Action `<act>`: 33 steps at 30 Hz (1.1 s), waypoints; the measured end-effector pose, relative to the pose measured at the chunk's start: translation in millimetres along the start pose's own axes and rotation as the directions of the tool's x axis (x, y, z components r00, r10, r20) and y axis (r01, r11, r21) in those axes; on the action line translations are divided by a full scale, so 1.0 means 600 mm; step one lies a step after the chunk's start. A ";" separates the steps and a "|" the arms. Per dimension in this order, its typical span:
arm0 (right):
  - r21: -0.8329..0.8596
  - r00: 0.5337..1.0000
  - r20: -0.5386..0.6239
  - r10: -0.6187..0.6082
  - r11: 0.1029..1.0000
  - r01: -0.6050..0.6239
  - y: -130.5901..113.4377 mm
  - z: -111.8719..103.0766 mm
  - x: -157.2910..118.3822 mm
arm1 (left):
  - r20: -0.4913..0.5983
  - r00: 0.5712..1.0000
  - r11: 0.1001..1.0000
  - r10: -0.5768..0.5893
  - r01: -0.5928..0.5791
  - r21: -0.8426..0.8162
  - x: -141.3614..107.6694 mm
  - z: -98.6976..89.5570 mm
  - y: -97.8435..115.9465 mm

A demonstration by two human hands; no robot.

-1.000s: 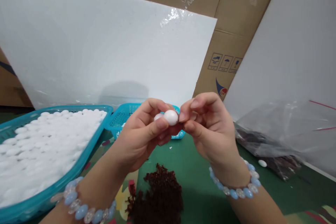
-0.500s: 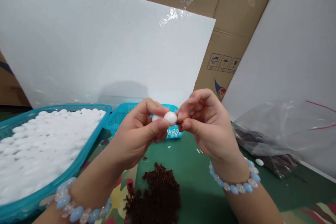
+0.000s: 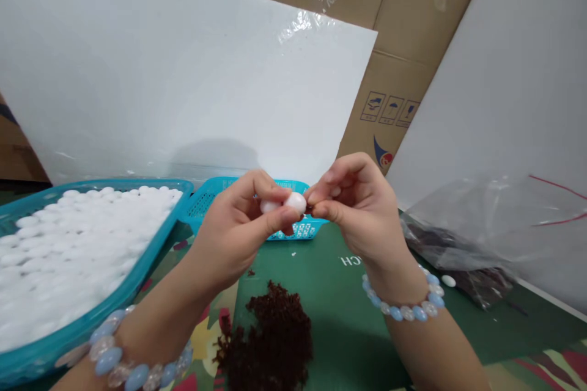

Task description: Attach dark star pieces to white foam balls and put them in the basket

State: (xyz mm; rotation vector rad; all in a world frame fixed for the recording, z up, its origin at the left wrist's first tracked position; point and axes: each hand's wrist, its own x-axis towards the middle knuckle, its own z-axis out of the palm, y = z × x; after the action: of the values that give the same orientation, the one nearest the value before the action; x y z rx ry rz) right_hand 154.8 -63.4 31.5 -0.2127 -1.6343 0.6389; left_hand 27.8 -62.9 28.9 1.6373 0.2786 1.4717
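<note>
My left hand (image 3: 245, 220) pinches a small, smooth white ball (image 3: 295, 202) between thumb and forefinger. A second white, rounded piece (image 3: 269, 206) shows behind it, partly hidden by the fingers. Just right of the ball, my right hand (image 3: 355, 201) has thumb and forefinger pressed together on a dark brown tuft (image 3: 309, 209), which touches or nearly touches the ball's right side. Below the hands lies a loose pile of dark brown, shredded fibre (image 3: 275, 342) on the green mat (image 3: 348, 317).
At left stands a blue basket (image 3: 151, 284) full of white balls (image 3: 82, 256). A smaller blue basket (image 3: 202, 204) sits behind my hands. To the right are a clear plastic bag (image 3: 481, 226) with dark brown material and a lone white ball (image 3: 448, 281). White boards (image 3: 206, 73) and cardboard boxes (image 3: 413, 18) stand behind.
The view has shifted slightly. Both hands keep their pinch; the ball stays in the left fingers and the brown tuft at its right side shows a little more.
</note>
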 end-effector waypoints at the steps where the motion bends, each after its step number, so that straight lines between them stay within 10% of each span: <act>1: 0.003 1.000 0.008 -0.008 1.000 0.008 0.001 0.000 0.000 | 0.006 1.000 1.000 0.003 -0.003 0.005 0.000 -0.001 0.000; 33: -0.282 0.961 0.248 -0.119 0.940 0.190 0.003 -0.009 -0.003 | 0.136 0.982 0.939 0.129 -0.165 0.303 -0.001 -0.009 0.003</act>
State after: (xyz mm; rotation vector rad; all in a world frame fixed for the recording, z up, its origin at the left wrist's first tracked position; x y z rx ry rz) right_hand 160.0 -60.8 29.4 -0.2368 -1.9490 0.2948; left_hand 22.3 -62.3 29.3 2.0286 0.3460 1.4946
